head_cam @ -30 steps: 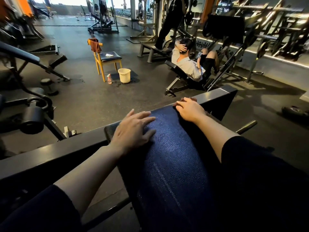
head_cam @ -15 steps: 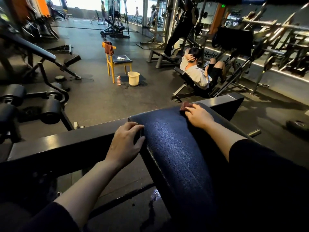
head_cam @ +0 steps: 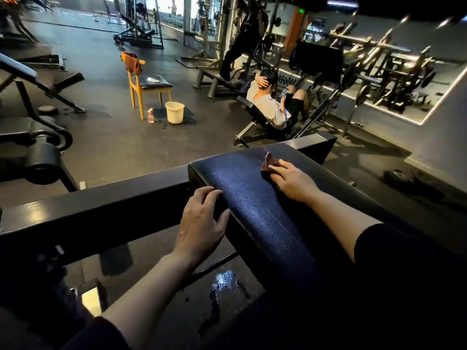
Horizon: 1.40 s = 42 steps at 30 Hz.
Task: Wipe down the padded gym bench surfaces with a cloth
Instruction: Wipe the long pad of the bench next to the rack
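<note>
Pad: dark blue padded bench pad, textured, lying on black steel frame.
Cloth: reddish-brown cloth on pad's far end, mostly under R hand.
R hand: right hand flat on pad, fingers pressing cloth down.
L hand: left hand at pad's near-left edge, fingers loosely curled over edge, thumb touching pad.
Beyond pad: white bucket, spray bottle just beside it, yellow chair.

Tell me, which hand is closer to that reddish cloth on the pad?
Right. The right hand presses on the cloth; the left hand rests apart at the pad's near-left edge.
</note>
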Motion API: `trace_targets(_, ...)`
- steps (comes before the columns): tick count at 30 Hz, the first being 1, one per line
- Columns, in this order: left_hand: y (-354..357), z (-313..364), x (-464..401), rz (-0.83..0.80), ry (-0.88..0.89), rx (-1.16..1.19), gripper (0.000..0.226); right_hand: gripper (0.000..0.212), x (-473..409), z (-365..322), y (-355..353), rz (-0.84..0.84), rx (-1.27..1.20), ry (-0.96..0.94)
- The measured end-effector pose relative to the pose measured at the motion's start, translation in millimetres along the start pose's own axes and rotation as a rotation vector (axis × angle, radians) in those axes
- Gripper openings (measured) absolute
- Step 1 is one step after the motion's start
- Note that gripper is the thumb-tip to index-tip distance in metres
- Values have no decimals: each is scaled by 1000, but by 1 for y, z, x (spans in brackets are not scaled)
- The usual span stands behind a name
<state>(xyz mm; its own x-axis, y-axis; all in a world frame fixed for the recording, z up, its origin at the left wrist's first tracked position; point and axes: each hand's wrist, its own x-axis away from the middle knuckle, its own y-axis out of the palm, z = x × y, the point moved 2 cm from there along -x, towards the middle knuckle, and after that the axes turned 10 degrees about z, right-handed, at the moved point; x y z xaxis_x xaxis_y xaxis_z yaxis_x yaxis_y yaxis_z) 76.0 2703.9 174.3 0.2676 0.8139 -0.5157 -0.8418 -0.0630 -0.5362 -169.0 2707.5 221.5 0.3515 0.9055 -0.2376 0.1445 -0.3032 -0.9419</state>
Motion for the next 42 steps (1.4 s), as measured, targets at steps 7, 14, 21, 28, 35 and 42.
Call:
trace_targets(7,2,16,20,-3,77,5,45,39,72,-58,-2,-49,-78,-223)
trace_targets(14,0,28,38,-80,195,49,52,39,113,10,-34,67,63,244)
trace_targets(21,-3,39,62,-137,294,74,47,39,162,-66,-23,72,-7,56)
trace_targets(28,2,52,82,-173,404,144,48,42,227,4,-63,171,114,528)
trace_targets(35,-4,69,90,-182,482,146,47,41,221,-49,-42,180,101,325)
trace_targets(42,22,111,97,-271,687,188,39,38,307,-6,-78,159,56,294)
